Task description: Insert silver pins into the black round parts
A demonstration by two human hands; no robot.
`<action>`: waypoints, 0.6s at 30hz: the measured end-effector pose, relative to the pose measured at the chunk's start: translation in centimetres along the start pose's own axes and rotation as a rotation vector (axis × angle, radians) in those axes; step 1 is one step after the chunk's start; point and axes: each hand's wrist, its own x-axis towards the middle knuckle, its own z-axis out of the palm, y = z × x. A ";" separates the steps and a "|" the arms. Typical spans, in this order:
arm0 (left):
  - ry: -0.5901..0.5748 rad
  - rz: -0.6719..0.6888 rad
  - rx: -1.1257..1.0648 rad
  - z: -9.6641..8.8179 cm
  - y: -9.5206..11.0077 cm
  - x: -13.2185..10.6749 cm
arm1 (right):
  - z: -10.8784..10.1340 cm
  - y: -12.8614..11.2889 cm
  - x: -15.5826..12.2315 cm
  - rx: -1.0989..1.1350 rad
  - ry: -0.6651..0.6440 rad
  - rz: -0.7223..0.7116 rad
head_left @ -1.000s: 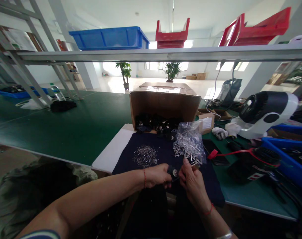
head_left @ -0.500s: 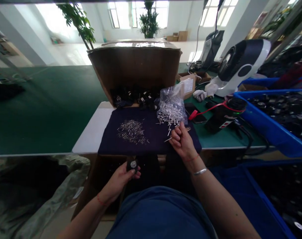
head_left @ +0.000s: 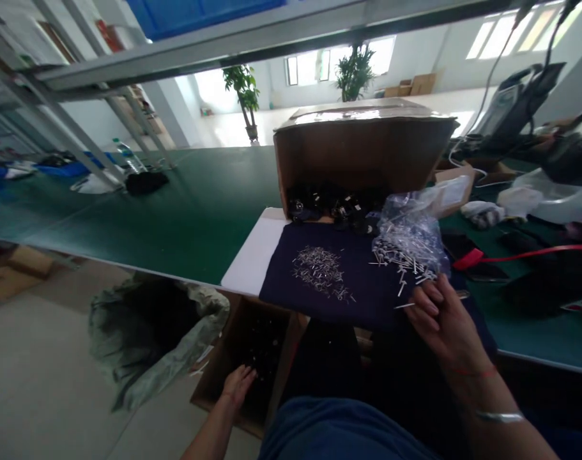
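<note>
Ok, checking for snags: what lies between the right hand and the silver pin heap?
In the head view, dark navy cloth with one loose silver pin near the right hand.

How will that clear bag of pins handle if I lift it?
The bag looks thin and floppy, so it will probably sag around its load. The metal inside likely makes it fairly heavy for its film. Loose pins lying along its lower edge suggest it may spill if tipped.

The small pins (head_left: 319, 271) are bright metal, lying on a matt navy cloth (head_left: 291, 287), and more fill a clear, glossy plastic bag (head_left: 408, 239). The cardboard box (head_left: 362, 153) looks rough and brown, with shiny tape on top, while the green tabletop (head_left: 176, 198) looks smooth with a soft sheen.
</note>
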 end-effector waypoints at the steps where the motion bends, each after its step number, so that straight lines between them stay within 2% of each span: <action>1: 0.055 0.028 -0.005 0.2 0.4 0.3 | 0.0 0.0 0.0 -0.012 0.005 0.002; 3: 0.178 0.067 -0.067 0.7 1.7 0.8 | -0.1 0.0 0.0 -0.033 0.007 -0.004; 5: 0.261 0.163 -0.103 1.4 3.7 0.8 | 0.0 0.1 0.0 -0.043 0.006 -0.013; 8: 0.277 0.352 -0.136 2.9 7.7 -1.1 | 0.1 0.3 -0.1 -0.059 -0.012 -0.033; 11: 0.161 0.581 -0.133 5.0 11.4 -5.3 | 0.3 0.8 -0.2 -0.150 -0.063 -0.103; 13: 0.024 0.741 -0.057 6.7 12.7 -8.8 | 0.8 1.1 -0.3 -0.283 -0.115 -0.198; 16: -0.167 0.845 0.032 9.4 12.5 -13.0 | 2.0 1.3 -0.2 -0.664 -0.227 -0.390; 18: -0.275 0.872 0.112 11.1 11.2 -14.4 | 2.9 1.2 0.4 -1.024 -0.328 -0.536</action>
